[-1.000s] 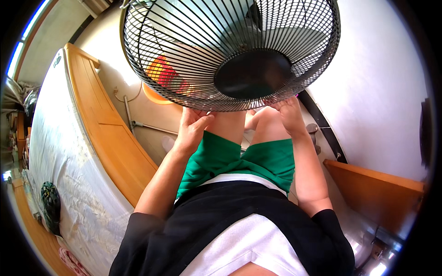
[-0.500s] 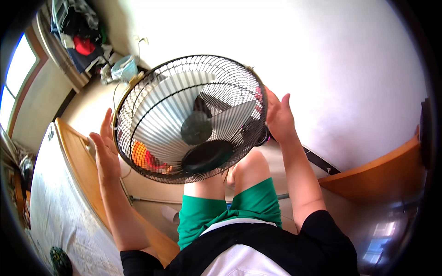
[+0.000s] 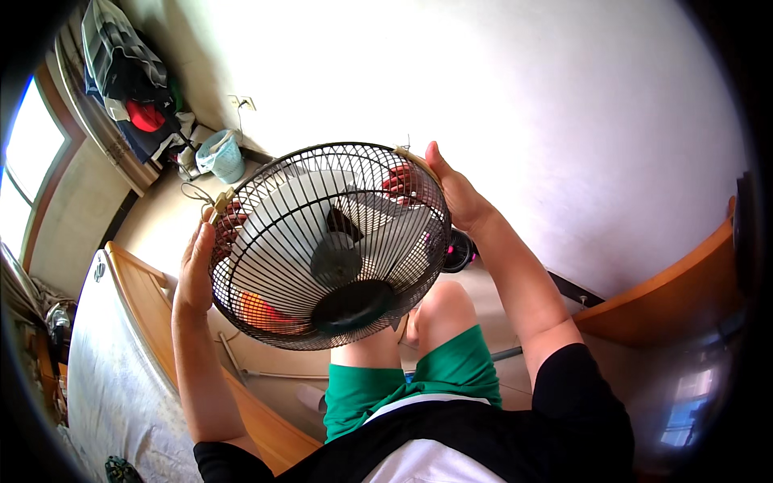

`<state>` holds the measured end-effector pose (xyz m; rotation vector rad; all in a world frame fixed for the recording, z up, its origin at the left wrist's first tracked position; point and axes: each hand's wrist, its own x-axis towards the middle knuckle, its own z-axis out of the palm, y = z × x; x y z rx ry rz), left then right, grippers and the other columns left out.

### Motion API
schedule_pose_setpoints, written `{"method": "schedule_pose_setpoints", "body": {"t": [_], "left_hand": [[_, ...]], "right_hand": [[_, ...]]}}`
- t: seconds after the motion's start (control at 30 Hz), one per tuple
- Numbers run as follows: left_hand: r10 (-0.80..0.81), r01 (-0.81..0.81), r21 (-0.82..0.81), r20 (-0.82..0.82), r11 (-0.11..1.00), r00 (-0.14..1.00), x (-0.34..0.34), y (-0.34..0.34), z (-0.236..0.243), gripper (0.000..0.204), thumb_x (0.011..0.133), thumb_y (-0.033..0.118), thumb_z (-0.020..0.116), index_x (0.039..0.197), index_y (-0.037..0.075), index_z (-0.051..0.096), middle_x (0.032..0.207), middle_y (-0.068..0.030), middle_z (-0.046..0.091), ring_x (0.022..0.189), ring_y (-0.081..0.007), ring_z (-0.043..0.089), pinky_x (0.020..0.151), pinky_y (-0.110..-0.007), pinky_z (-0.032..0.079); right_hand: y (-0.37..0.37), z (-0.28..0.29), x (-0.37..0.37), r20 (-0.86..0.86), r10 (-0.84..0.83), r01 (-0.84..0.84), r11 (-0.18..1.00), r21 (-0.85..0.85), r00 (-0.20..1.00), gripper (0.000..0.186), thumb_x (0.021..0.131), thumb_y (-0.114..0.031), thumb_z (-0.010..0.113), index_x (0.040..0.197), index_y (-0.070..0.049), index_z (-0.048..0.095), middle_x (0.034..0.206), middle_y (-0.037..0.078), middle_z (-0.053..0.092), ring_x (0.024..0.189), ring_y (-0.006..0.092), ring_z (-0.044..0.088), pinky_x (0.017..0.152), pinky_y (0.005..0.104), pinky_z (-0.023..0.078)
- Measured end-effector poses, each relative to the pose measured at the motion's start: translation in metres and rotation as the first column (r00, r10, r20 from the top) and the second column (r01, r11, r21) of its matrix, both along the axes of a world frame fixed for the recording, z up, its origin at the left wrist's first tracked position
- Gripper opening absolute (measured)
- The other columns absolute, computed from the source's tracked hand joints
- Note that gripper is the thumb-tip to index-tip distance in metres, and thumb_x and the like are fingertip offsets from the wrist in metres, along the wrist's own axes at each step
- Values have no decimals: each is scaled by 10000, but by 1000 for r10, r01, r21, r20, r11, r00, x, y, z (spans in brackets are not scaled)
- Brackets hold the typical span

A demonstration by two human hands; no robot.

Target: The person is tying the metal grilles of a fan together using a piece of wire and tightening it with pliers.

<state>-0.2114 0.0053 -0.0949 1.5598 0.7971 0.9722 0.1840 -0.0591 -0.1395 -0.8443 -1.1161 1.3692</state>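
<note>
evidently, left hand (image 3: 196, 270) and right hand (image 3: 465, 200) in a pinch on opposite sides of the fan guard (image 3: 331, 246)

Round wire fan guard (image 3: 330, 245): black, radial lines crossed by rings. Fan blades (image 3: 274, 213) behind it: pale grey. Oval-looking front disc (image 3: 352, 307): solid black. Cloth shorts (image 3: 366, 390): plain green. Short-sleeved fabric top (image 3: 515, 435): black with white front. Tapered plastic wastebasket (image 3: 224, 165): light blue. Wooden bed panel (image 3: 137, 282): orange-brown. Bed cover (image 3: 113, 354): greyish white. Smooth wall (image 3: 564, 161): plain white.
</note>
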Motion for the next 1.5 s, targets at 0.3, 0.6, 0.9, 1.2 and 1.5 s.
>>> {"method": "schedule_pose_setpoints", "body": {"t": [0.3, 0.6, 0.9, 1.2, 1.5], "left_hand": [[12, -10, 55, -40, 998, 999, 3, -4, 6, 583, 1020, 342, 485, 1460, -31, 401, 1318, -112, 591, 1184, -171, 560, 1053, -319, 390], [-56, 97, 170, -230, 981, 972, 19, 1, 34, 1112, 675, 898, 571, 1327, 1, 476, 1229, -133, 578, 1165, -211, 538, 1025, -372, 411], [-109, 154, 131, -301, 979, 948, 32, -5, 58, 798, 743, 459, 816, 1309, -21, 523, 1130, -97, 634, 1035, -167, 595, 955, -315, 468], [-53, 125, 164, -386, 978, 921, 37, -9, 68, 624, 747, 424, 783, 1158, 10, 562, 924, -49, 625, 867, -135, 585, 831, -281, 471], [-75, 131, 172, -301, 976, 951, 30, -1, 55, 693, 726, 488, 772, 1177, 15, 540, 957, -35, 601, 880, -127, 548, 813, -274, 455]], "right_hand": [[-3, 20, -8, 12, 7, -6, 996, -86, 1000, 710, 1032, -593, 258, 1312, -14, 559, 1041, 40, 667, 956, 118, 607, 874, 292, 504], [5, 11, -2, 80, 26, -20, 997, -79, 996, 738, 1013, -645, 250, 1177, -36, 634, 967, 25, 649, 907, 103, 594, 797, 281, 485], [2, 19, -2, 44, -13, 19, 990, -138, 999, 616, 1028, -581, 340, 1179, -49, 612, 952, 50, 651, 886, 133, 607, 772, 309, 512], [0, 25, 0, 52, -37, 46, 980, -196, 998, 547, 1058, -490, 335, 1352, -65, 517, 985, 63, 655, 897, 152, 625, 773, 317, 516], [8, 25, -5, 151, 38, -12, 985, -170, 988, 618, 1022, -577, 355, 1320, -75, 558, 956, 41, 634, 884, 129, 596, 806, 343, 493]]}}
